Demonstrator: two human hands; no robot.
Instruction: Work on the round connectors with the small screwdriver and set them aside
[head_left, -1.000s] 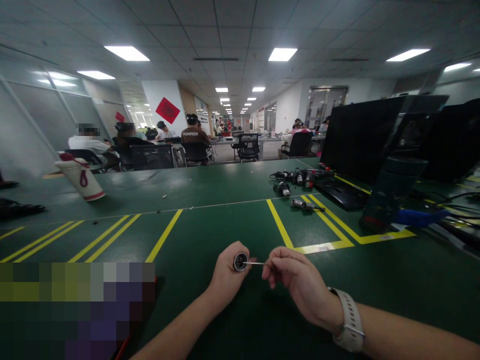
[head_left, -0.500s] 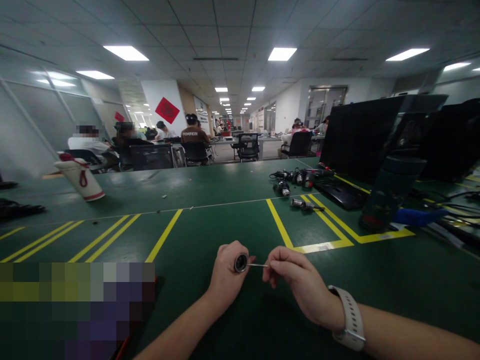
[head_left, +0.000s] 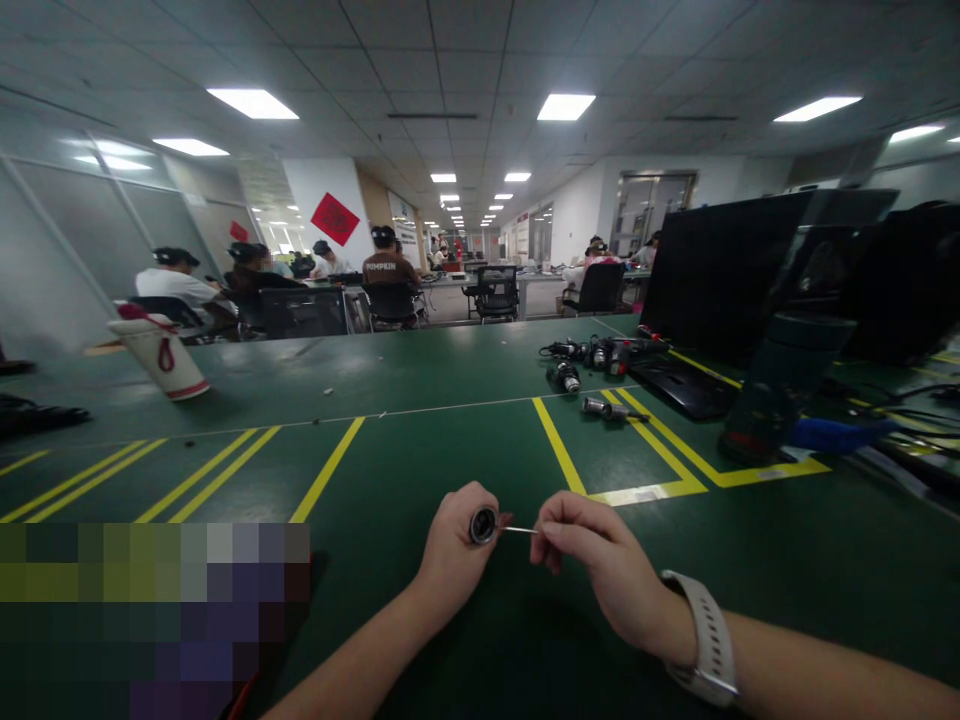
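My left hand (head_left: 459, 545) is wrapped round a dark cylindrical part (head_left: 483, 524), whose round, hollow end with a metal rim faces me. A thin metal rod (head_left: 519, 530) spans the small gap between my hands. Its right end is pinched between the thumb and fingers of my right hand (head_left: 581, 545); its left end reaches the fingers of my left hand, beside the cylindrical part. Both hands are above the green table (head_left: 420, 450).
Metal cylinders (head_left: 604, 409), cabled parts (head_left: 596, 355) and a black tray (head_left: 682, 388) lie beyond my right hand. A dark bottle (head_left: 784, 385) and a monitor (head_left: 720, 270) stand right. At left is a white cup (head_left: 165, 358). People sit farther back.
My right hand has shifted very slightly to the right with the rod. My left hand and the cylindrical part are almost unmoved.
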